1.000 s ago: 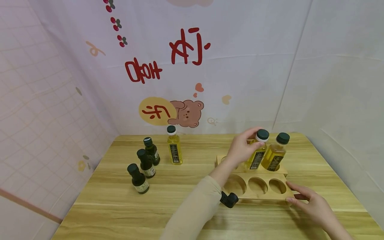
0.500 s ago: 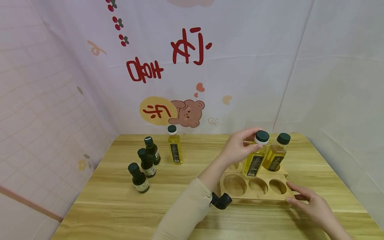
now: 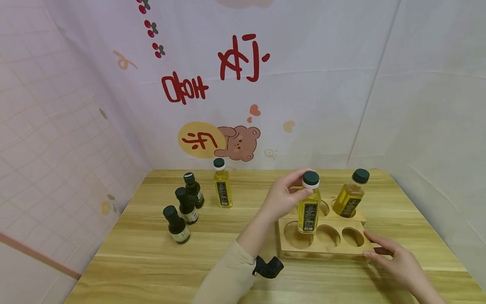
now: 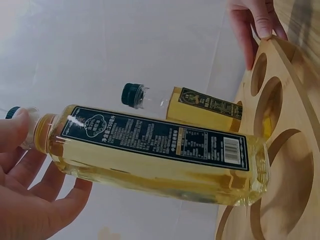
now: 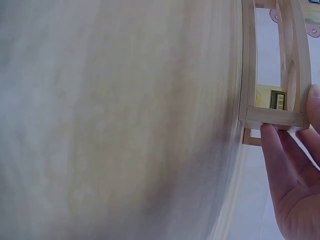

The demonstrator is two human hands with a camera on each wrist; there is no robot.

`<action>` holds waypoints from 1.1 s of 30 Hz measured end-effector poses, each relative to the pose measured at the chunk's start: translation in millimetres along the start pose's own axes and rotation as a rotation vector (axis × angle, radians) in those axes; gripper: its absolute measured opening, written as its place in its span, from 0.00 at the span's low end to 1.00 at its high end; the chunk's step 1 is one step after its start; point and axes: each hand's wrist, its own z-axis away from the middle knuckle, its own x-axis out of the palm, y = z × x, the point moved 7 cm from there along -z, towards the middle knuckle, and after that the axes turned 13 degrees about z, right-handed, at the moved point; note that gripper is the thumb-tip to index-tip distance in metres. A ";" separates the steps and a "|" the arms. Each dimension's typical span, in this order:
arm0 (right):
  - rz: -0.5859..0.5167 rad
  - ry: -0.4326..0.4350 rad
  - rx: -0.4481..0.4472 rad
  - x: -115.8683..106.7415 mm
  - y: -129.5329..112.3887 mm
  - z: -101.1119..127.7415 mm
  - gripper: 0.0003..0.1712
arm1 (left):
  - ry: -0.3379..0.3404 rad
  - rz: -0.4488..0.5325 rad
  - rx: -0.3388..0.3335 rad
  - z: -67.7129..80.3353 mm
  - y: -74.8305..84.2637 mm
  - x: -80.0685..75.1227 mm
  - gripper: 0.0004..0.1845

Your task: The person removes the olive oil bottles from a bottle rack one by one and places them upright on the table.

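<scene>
Fingers (image 3: 294,179) of the left hand (image 3: 282,198) pinched the bottle (image 3: 309,207) at its neck, just under the dark cap. It hung upright above the rack's (image 3: 322,247) front row, over the left hole. Its black label carried small print and a barcode, illegible. The right hand (image 3: 395,261), fingers nearly straight, pressed the rack's right end. A second bottle (image 3: 351,193) stood in the back row.

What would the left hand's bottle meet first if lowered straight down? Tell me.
Probably the wooden rack: the left hand holds the oil bottle over a front-row hole, though depth leaves rim or hole unclear.
</scene>
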 end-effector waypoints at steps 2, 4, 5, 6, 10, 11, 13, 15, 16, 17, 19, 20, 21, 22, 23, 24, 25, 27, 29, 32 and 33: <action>0.004 0.001 0.000 -0.2 -0.1 0.0 0.39 | 0.013 0.003 0.002 3.0 2.3 -5.8 0.24; 0.002 0.003 -0.006 -0.4 -0.5 0.5 0.39 | 0.014 0.001 0.003 5.9 5.3 -11.4 0.24; 0.006 0.006 -0.002 -0.4 -0.2 0.5 0.38 | 0.012 -0.002 0.003 7.5 6.9 -14.4 0.24; 0.007 0.006 -0.003 -0.4 -0.3 0.7 0.38 | 0.010 -0.005 0.002 9.3 8.1 -17.7 0.24; 0.007 0.007 -0.011 -1.3 -1.2 1.3 0.38 | 0.004 -0.029 0.012 16.6 13.7 -32.8 0.24; 0.009 0.010 -0.006 -1.6 -1.0 1.0 0.38 | 0.005 -0.037 0.015 18.5 15.1 -36.9 0.24; 0.007 0.002 -0.008 -2.0 -1.4 0.9 0.38 | 0.010 -0.055 0.024 22.3 18.0 -45.0 0.24; 0.007 -0.007 -0.003 -2.2 -1.3 0.5 0.38 | 0.016 -0.067 0.031 25.9 19.7 -53.3 0.24; 0.007 -0.011 0.003 -2.0 -0.9 0.3 0.38 | 0.019 -0.074 0.034 27.8 20.4 -57.3 0.24; 0.008 -0.014 0.007 -1.9 -0.8 0.1 0.38 | 0.024 -0.079 0.036 29.7 20.9 -61.3 0.24; 0.007 -0.023 0.008 -1.7 -1.1 0.2 0.38 | 0.033 -0.086 0.043 33.5 21.0 -69.8 0.24; 0.007 -0.022 0.007 -1.8 -1.3 0.2 0.38 | 0.038 -0.088 0.046 35.4 20.8 -74.1 0.24; 0.006 -0.021 0.008 -1.8 -1.4 0.4 0.38 | 0.046 -0.092 0.048 37.3 19.7 -78.8 0.24; 0.007 -0.017 0.005 -2.0 -1.7 0.5 0.38 | 0.056 -0.097 0.048 39.4 18.9 -83.5 0.24; 0.006 -0.012 0.002 -2.1 -2.2 0.7 0.38 | 0.069 -0.104 0.049 41.7 17.9 -88.6 0.24; 0.007 -0.008 -0.001 -2.3 -2.5 0.8 0.38 | 0.083 -0.111 0.047 43.9 16.6 -93.7 0.25; 0.008 -0.003 -0.004 -2.6 -2.9 1.0 0.38 | 0.096 -0.115 0.045 46.1 15.7 -98.5 0.25; 0.008 0.004 -0.007 -2.9 -3.3 1.5 0.38 | 0.125 -0.128 0.032 50.5 13.3 -108.5 0.25; 0.004 0.010 -0.011 -2.9 -3.7 1.7 0.37 | 0.154 -0.138 0.015 54.9 12.7 -117.3 0.25; 0.003 0.019 -0.015 -2.6 -3.7 1.8 0.37 | 0.189 -0.146 -0.013 59.8 11.9 -129.5 0.25; 0.002 0.019 -0.016 -2.4 -3.7 1.7 0.37 | 0.200 -0.148 -0.023 61.4 11.2 -133.8 0.25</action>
